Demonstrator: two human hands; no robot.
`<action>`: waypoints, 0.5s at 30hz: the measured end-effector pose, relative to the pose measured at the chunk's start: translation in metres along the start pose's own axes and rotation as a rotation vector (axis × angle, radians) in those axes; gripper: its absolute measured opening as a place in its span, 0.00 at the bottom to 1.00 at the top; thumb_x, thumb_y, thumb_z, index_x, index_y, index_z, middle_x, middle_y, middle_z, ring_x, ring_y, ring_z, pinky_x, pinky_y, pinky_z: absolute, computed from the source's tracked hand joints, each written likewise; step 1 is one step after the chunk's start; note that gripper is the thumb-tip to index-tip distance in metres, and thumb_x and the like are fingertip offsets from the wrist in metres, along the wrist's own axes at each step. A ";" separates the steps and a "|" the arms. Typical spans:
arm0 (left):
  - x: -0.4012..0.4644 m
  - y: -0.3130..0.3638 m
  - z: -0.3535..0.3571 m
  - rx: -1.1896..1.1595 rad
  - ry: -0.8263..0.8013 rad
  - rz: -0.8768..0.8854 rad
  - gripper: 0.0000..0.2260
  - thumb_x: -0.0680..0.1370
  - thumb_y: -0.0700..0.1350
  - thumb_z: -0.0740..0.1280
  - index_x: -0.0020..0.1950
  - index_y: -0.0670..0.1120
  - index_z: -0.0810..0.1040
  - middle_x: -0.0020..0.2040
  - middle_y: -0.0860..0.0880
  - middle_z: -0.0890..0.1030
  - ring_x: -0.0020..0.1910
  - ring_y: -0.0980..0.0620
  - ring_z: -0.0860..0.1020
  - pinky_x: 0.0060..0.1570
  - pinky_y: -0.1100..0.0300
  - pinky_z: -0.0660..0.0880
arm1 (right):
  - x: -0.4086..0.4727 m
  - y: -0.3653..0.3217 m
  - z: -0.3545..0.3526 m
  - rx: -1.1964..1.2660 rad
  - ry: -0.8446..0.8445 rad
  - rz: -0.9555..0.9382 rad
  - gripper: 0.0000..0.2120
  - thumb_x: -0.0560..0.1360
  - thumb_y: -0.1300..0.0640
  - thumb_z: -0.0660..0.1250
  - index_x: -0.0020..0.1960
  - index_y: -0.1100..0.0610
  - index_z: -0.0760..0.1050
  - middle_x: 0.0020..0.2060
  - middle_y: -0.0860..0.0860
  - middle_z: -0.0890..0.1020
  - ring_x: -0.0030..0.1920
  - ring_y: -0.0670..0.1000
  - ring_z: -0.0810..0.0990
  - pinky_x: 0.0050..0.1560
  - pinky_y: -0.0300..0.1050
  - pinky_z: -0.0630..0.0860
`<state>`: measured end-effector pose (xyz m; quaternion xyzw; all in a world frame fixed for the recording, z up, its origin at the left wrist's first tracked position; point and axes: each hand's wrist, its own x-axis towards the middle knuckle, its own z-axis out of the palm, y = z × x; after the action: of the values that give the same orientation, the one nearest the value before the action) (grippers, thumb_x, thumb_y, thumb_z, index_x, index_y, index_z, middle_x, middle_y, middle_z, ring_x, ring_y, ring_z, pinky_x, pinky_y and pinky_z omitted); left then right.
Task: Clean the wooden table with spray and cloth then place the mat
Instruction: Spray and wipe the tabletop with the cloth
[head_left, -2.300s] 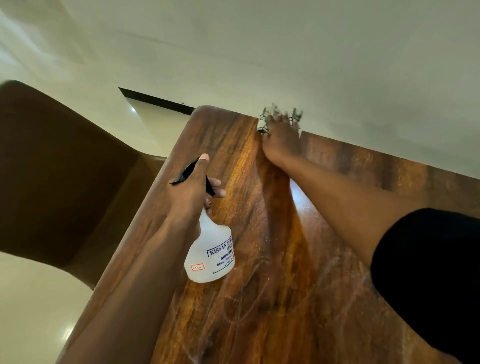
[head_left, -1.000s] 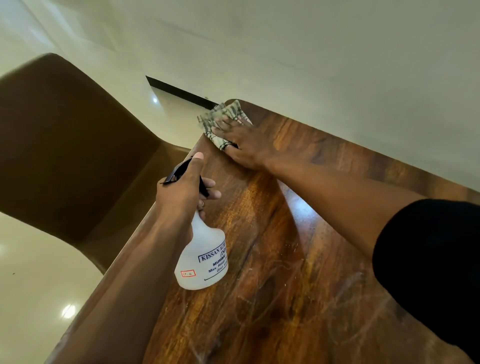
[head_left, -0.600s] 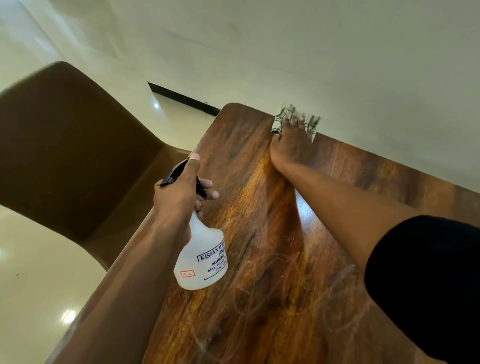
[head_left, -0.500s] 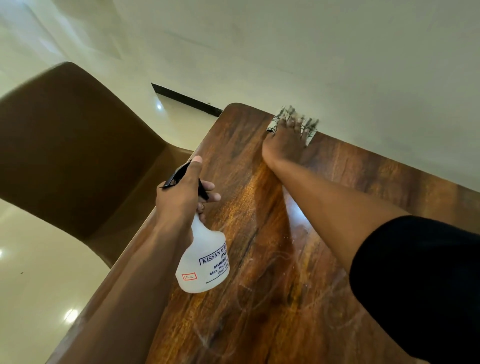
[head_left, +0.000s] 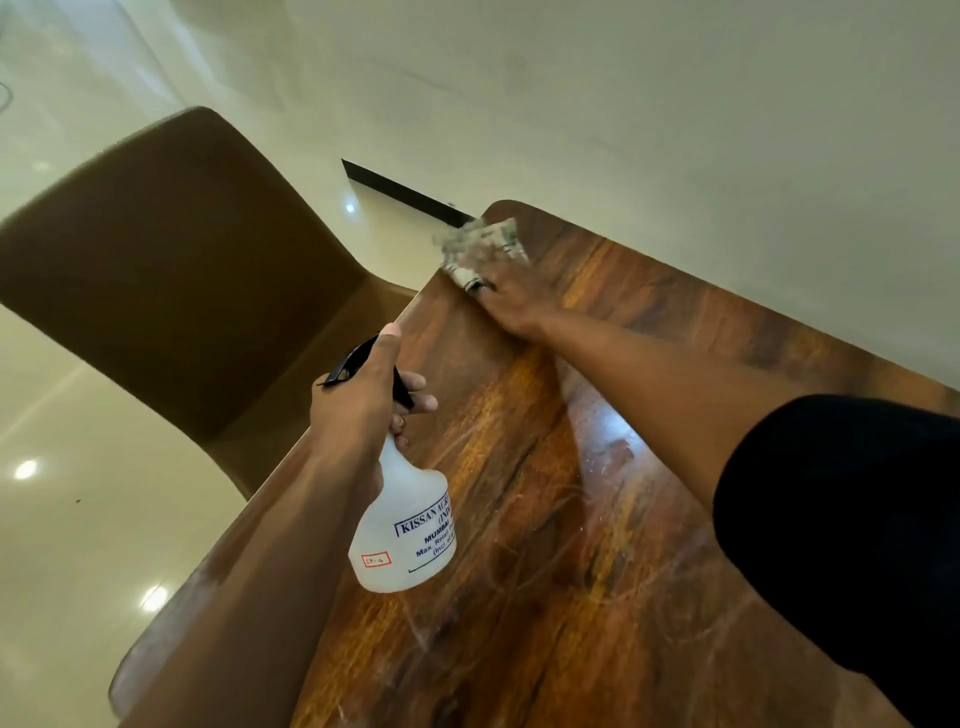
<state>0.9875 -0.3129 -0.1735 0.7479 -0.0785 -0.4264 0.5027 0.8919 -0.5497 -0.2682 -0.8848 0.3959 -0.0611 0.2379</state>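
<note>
Wiping the table's far corner
Right hand (head_left: 511, 299), fingers flat on cloth (head_left: 480, 244), had swept left; left hand (head_left: 363, 400) gripped spray bottle (head_left: 405, 525); table (head_left: 597, 571) still streaky

A brown chair (head_left: 176, 280) is seen on the left. Its back is wide, smooth and rounded at the top, and its seat is tucked close to the wood edge. A shiny cream floor (head_left: 78, 530) is spread out under it, and small bright spots of light are seen on the floor. A pale plain wall (head_left: 649, 119) is seen at the top and right. A thin black strip (head_left: 405, 195) is seen low down, where the wall meets the floor, just past the chair.
</note>
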 end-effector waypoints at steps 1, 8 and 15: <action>-0.002 -0.002 -0.004 0.001 0.008 0.005 0.26 0.83 0.63 0.69 0.48 0.39 0.86 0.41 0.39 0.89 0.26 0.54 0.71 0.29 0.59 0.71 | 0.003 0.008 -0.003 0.001 0.063 0.076 0.26 0.83 0.52 0.56 0.81 0.44 0.59 0.82 0.50 0.59 0.80 0.56 0.58 0.78 0.58 0.60; -0.012 -0.017 -0.035 -0.015 0.067 0.016 0.25 0.83 0.63 0.68 0.48 0.40 0.86 0.42 0.41 0.89 0.25 0.54 0.77 0.29 0.61 0.73 | 0.007 -0.011 0.010 -0.140 0.171 0.287 0.27 0.85 0.51 0.55 0.83 0.52 0.55 0.82 0.52 0.57 0.82 0.53 0.51 0.82 0.56 0.46; -0.036 -0.032 -0.049 -0.023 0.110 0.004 0.27 0.83 0.63 0.68 0.47 0.39 0.86 0.40 0.40 0.88 0.23 0.56 0.73 0.32 0.58 0.72 | -0.046 -0.066 0.028 -0.130 0.004 -0.050 0.26 0.84 0.50 0.55 0.81 0.45 0.59 0.82 0.50 0.59 0.82 0.53 0.53 0.80 0.53 0.47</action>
<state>0.9900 -0.2446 -0.1737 0.7642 -0.0476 -0.3845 0.5157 0.9133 -0.4681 -0.2585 -0.9079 0.3772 -0.0430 0.1778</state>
